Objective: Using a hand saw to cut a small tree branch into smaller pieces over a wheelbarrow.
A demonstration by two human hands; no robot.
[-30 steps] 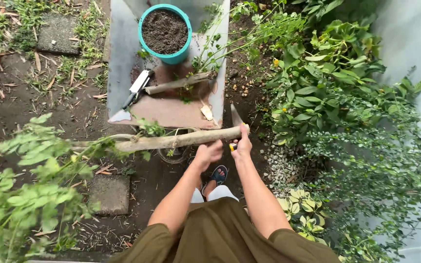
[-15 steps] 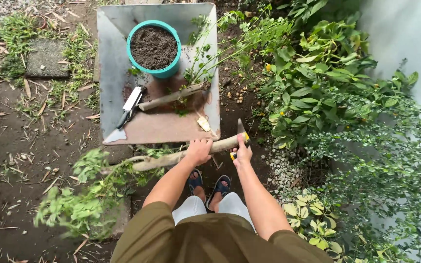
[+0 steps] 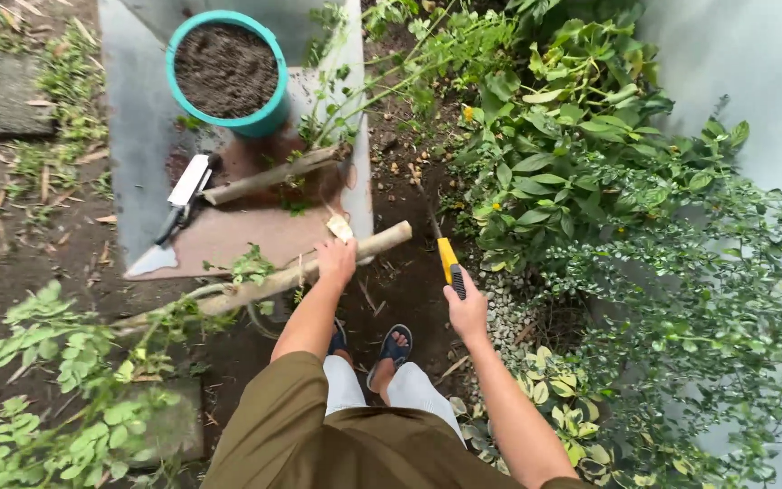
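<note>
1. Left hand (image 3: 337, 258): closed over the upper part of a cut branch (image 3: 319, 270), near its sawn end. The branch lies slantwise, its pale end near the corner of the metal sheet (image 3: 138, 163) and its leafy end (image 3: 65, 362) low at the left, over bare soil.
2. Right hand (image 3: 468, 312): wrapped shut around the black-and-yellow grip of a hand saw (image 3: 445, 258). The narrow blade points away from the person, toward the soil beside the shrubs (image 3: 590, 181); it touches no wood.
3. Metal sheet: lies flat on the ground. It carries a teal pot (image 3: 228, 68) filled with soil, a second cut branch (image 3: 269, 177) and a trowel (image 3: 174, 213) with a black handle, just beside that branch.
4. Feet (image 3: 391, 349): in open sandals, directly below the held branch and near the saw.
5. Hazard, slip: the branch is gripped by one hand only, near one end. The weight of the leafy end could probably twist it loose or swing it against the pot.
6. Hazard, cut: the saw teeth are bare, and the left forearm and the toes lie close by. A careless swing of the blade could reach either.
7. Hazard, footing: the soil is strewn with twigs and leaves, so a step backward could catch.
</note>
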